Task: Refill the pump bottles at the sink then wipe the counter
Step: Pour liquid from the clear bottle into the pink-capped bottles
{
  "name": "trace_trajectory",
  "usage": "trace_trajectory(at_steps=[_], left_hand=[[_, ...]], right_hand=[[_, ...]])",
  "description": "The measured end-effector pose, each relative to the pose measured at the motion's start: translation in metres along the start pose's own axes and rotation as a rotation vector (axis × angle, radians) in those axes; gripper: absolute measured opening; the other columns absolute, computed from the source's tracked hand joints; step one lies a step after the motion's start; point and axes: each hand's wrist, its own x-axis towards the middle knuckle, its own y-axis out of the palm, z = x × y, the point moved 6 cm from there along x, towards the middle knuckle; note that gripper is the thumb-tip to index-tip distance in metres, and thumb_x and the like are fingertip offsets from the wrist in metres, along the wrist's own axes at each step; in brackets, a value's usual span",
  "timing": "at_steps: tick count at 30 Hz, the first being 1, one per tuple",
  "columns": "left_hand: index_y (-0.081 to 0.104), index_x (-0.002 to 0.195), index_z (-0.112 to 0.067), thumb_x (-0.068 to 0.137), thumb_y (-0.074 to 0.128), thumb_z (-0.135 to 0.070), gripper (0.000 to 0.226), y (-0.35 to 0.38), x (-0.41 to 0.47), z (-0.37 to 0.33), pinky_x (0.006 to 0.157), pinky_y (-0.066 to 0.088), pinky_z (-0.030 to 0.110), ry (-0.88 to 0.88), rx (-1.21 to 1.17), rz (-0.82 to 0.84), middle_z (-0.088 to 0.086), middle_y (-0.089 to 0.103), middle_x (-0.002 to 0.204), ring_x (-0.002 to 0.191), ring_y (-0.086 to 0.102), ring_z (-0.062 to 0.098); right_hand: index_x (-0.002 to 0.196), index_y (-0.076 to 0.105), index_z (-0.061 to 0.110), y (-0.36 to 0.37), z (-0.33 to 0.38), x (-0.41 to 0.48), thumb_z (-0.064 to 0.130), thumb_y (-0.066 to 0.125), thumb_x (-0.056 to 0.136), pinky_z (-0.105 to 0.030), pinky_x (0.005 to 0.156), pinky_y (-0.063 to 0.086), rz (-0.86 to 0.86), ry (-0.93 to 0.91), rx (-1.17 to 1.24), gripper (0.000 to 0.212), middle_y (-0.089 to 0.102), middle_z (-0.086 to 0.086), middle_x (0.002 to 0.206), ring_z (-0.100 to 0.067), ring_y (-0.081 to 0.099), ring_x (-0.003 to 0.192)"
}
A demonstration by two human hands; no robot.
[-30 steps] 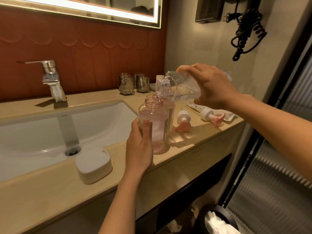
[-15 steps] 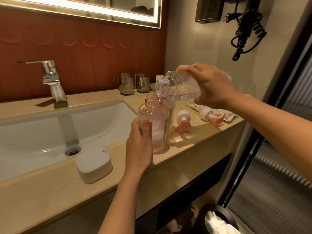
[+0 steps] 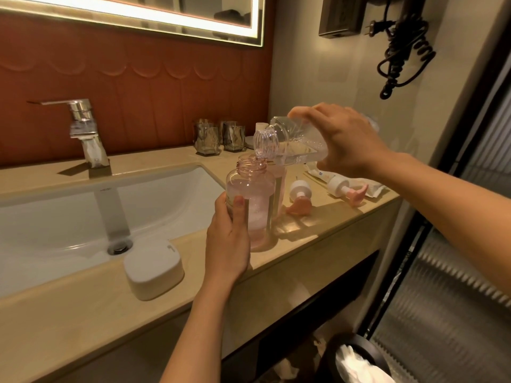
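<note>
My left hand (image 3: 228, 239) grips an open pink pump bottle (image 3: 254, 203) standing on the beige counter (image 3: 83, 308), right of the sink (image 3: 83, 217). My right hand (image 3: 345, 142) holds a clear refill bottle (image 3: 287, 142) tipped on its side, its mouth just above the pink bottle's neck. Clear liquid sits in the tipped bottle and reaches its mouth. A second pink bottle (image 3: 279, 183) stands right behind the first, mostly hidden. Two pump heads (image 3: 298, 200) (image 3: 348, 190) with pink nozzles lie on the counter to the right.
A white soap box (image 3: 153, 269) sits at the sink's front edge. A chrome faucet (image 3: 85, 131) stands behind the basin. Two glass cups (image 3: 218, 138) are at the back wall. A packet (image 3: 370, 186) lies near the right edge. A bin (image 3: 356, 360) with tissue is on the floor.
The clear bottle's mouth has dipped slightly lower toward the pink bottle's neck. Both hands stay almost where they were.
</note>
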Motion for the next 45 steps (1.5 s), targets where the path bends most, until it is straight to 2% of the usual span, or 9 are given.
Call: trace_trajectory(at_steps=[5,9,15,22,25,30,37,43,45], left_hand=[[0.036,0.119,-0.038,0.085,0.017,-0.067,0.049,0.0,0.0,0.001,0.077,0.044,0.022,0.003,0.004,-0.003,-0.024,0.05,0.102,0.095,0.052,-0.003],[0.037,0.117,-0.036,0.085,0.018,-0.061,0.045,0.0,-0.001,-0.001,0.074,0.043,0.02,-0.01,-0.006,0.006,-0.026,0.05,0.1,0.092,0.052,-0.004],[0.038,0.121,-0.035,0.085,0.018,-0.061,0.049,0.0,-0.001,0.001,0.077,0.044,0.022,-0.008,-0.007,0.003,-0.015,0.053,0.106,0.095,0.054,0.0],[0.038,0.119,-0.033,0.084,0.018,-0.061,0.049,-0.001,-0.002,-0.003,0.07,0.04,0.017,-0.014,-0.019,0.006,-0.021,0.053,0.1,0.09,0.053,-0.004],[0.039,0.118,-0.033,0.085,0.018,-0.06,0.047,-0.001,-0.002,-0.003,0.068,0.039,0.013,-0.018,-0.015,0.008,-0.022,0.052,0.097,0.086,0.053,-0.007],[0.04,0.124,-0.03,0.084,0.015,-0.06,0.055,-0.001,-0.002,-0.001,0.069,0.04,0.014,-0.015,-0.011,-0.003,-0.024,0.053,0.099,0.089,0.053,-0.006],[0.034,0.134,-0.033,0.089,0.013,-0.053,0.054,0.0,-0.002,-0.006,0.064,0.033,-0.006,-0.003,-0.002,0.016,-0.038,0.043,0.1,0.079,0.046,-0.028],[0.03,0.128,-0.038,0.096,0.016,-0.044,0.036,0.001,-0.003,-0.008,0.064,0.033,-0.007,0.0,0.0,0.026,-0.038,0.041,0.101,0.079,0.043,-0.034],[0.031,0.127,-0.038,0.095,0.018,-0.045,0.035,0.002,-0.003,-0.008,0.065,0.033,-0.006,-0.006,0.007,0.034,-0.038,0.041,0.101,0.08,0.043,-0.034]], right_hand=[[0.138,0.036,0.024,-0.001,-0.001,0.0,0.007,0.081,0.061,-0.039,0.087,0.04,-0.004,0.008,0.005,0.09,0.053,-0.011,0.12,-0.03,0.05,0.105],[0.138,0.035,0.025,0.0,-0.001,-0.001,0.006,0.08,0.062,-0.038,0.088,0.039,0.009,0.019,0.023,0.09,0.052,-0.01,0.121,-0.028,0.049,0.107],[0.139,0.033,0.026,0.003,-0.001,-0.004,0.007,0.08,0.064,-0.033,0.087,0.037,0.021,0.046,0.057,0.09,0.051,-0.008,0.123,-0.025,0.047,0.109],[0.138,0.033,0.028,0.013,-0.005,-0.008,0.009,0.079,0.064,-0.03,0.078,0.037,0.041,0.094,0.136,0.089,0.051,-0.005,0.12,-0.024,0.049,0.106],[0.137,0.034,0.029,0.016,-0.006,-0.011,0.008,0.078,0.062,-0.031,0.073,0.04,0.05,0.121,0.186,0.089,0.052,-0.005,0.118,-0.025,0.05,0.102],[0.134,0.035,0.031,0.02,-0.002,-0.016,0.005,0.077,0.059,-0.043,0.077,0.05,0.062,0.18,0.286,0.09,0.051,-0.004,0.117,-0.027,0.051,0.101],[0.138,0.033,0.03,0.023,0.0,-0.025,0.011,0.08,0.06,-0.031,0.07,0.041,0.022,0.262,0.37,0.093,0.052,-0.005,0.117,-0.023,0.05,0.094],[0.139,0.033,0.026,0.021,-0.003,-0.03,0.019,0.081,0.056,-0.036,0.077,0.049,-0.104,0.381,0.507,0.096,0.056,-0.005,0.121,-0.025,0.053,0.101],[0.137,0.035,0.025,0.02,-0.006,-0.033,0.018,0.082,0.056,-0.03,0.076,0.047,-0.139,0.418,0.583,0.094,0.056,-0.003,0.12,-0.021,0.053,0.099]])
